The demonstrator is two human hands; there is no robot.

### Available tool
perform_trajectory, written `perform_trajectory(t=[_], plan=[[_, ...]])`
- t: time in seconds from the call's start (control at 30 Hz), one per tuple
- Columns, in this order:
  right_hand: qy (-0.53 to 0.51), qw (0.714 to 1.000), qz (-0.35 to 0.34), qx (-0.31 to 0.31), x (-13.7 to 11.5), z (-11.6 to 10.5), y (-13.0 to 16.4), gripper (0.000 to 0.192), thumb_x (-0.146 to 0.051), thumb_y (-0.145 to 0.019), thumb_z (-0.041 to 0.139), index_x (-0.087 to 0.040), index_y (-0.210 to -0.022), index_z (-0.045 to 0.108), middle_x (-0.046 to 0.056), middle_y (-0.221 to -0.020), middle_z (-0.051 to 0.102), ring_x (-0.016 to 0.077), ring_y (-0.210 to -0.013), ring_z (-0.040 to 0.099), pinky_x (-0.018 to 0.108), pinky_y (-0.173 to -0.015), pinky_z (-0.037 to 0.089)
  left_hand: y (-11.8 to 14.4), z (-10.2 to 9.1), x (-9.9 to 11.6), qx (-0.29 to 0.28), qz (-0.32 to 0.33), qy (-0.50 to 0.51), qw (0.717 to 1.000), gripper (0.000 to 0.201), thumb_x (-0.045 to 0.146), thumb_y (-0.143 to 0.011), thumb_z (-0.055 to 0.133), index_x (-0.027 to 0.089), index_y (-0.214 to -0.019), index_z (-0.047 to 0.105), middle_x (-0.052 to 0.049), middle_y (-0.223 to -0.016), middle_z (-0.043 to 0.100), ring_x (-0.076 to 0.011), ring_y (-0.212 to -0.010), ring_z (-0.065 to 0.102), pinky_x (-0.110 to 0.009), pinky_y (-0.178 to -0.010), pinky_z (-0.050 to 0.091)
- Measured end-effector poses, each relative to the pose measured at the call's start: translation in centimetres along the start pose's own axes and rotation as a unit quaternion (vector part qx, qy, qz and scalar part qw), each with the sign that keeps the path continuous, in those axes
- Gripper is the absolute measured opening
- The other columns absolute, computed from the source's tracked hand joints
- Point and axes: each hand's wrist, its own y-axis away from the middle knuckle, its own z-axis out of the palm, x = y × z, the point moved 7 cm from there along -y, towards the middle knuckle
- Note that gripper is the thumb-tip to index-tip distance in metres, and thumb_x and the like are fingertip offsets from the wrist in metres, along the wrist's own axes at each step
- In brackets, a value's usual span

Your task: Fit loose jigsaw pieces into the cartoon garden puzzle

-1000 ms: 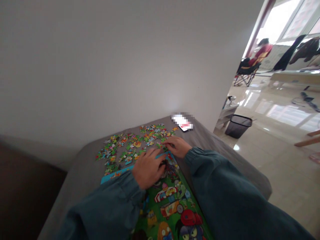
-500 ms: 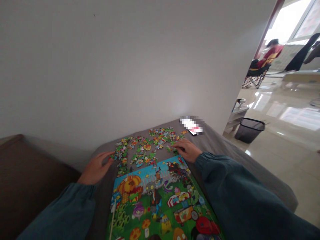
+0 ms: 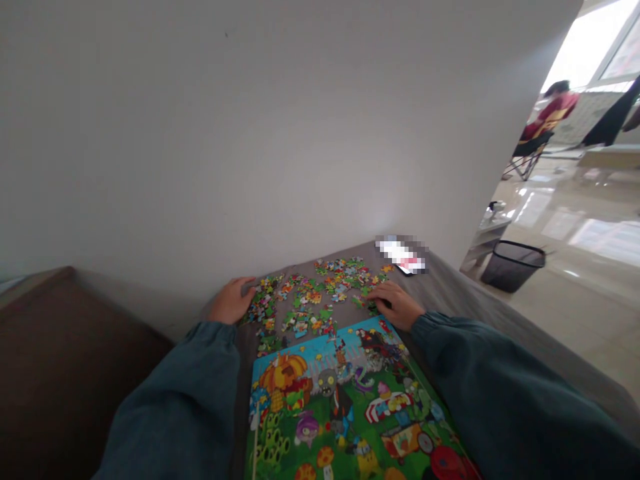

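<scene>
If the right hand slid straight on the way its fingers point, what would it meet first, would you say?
The right hand points left, so it would probably meet the loose puzzle pieces at its fingertips first.

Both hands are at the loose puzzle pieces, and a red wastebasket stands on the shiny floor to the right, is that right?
Not quite: in the head view the wastebasket is black mesh, not red. The left hand and right hand are at the loose puzzle pieces.

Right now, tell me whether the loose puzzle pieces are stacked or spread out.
Spread out: the loose puzzle pieces lie scattered flat across the grey cloth.
</scene>
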Motion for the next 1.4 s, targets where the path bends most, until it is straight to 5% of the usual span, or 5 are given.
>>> perform_trajectory(t=[0.33,0.6,0.8,1.0,1.4], plan=[[-0.019,1.000,-0.001,-0.005,0.3,-0.1,0.0,0.029,-0.006,-0.079,0.046,-0.019,-0.090,0.069,0.006,-0.086,0.069,0.0203,-0.086,0.058,0.037,-0.083,0.045,0.1,1.8,-2.8,-0.010,-0.071,0.051,0.996,0.044,0.034,-0.074,0.055,0.019,-0.114,0.065,-0.004,-0.096,0.070,-0.0194,-0.084,0.066,-0.027,-0.077,0.050],[-0.018,1.000,0.004,-0.003,0.5,-0.1,0.0,0.028,-0.006,-0.077,0.046,-0.017,-0.088,0.069,0.007,-0.086,0.069,0.0207,-0.086,0.059,0.038,-0.085,0.045,0.8,-1.0,-1.7,0.036,-0.131,0.105,0.985,0.039,0.045,-0.072,0.053,0.016,-0.094,0.067,-0.007,-0.089,0.072,-0.0233,-0.083,0.066,-0.032,-0.075,0.051],[-0.021,0.999,0.040,0.005,-1.2,-2.5,-0.7,0.025,-0.013,-0.084,0.048,-0.016,-0.100,0.068,0.009,-0.092,0.069,0.0209,-0.089,0.059,0.039,-0.087,0.043,6.7,-2.4,7.5,-0.062,-0.043,0.248,0.966,0.057,0.061,-0.066,0.061,0.020,-0.105,0.060,-0.001,-0.078,0.072,-0.0200,-0.072,0.066,-0.028,-0.063,0.052],[-0.184,0.970,0.034,-0.153,-6.3,-3.1,-0.4,0.030,-0.031,-0.091,0.050,-0.017,-0.114,0.062,0.006,-0.098,0.069,0.0141,-0.082,0.061,0.027,-0.072,0.047,14.9,-0.3,18.3,-0.171,0.064,0.256,0.949,0.030,0.051,-0.080,0.058,0.022,-0.087,0.059,0.001,-0.074,0.070,-0.0136,-0.058,0.061,-0.023,-0.052,0.046],[-0.062,0.943,-0.152,-0.291,-11.0,0.4,1.7,0.042,-0.044,-0.077,0.069,-0.021,-0.112,0.065,0.006,-0.093,0.067,0.0199,-0.089,0.052,0.032,-0.082,0.038,17.1,3.8,21.6,-0.181,0.258,0.161,0.935,0.022,0.033,-0.081,0.067,0.028,-0.102,0.067,0.000,-0.100,0.071,-0.0196,-0.097,0.062,-0.031,-0.083,0.050]])
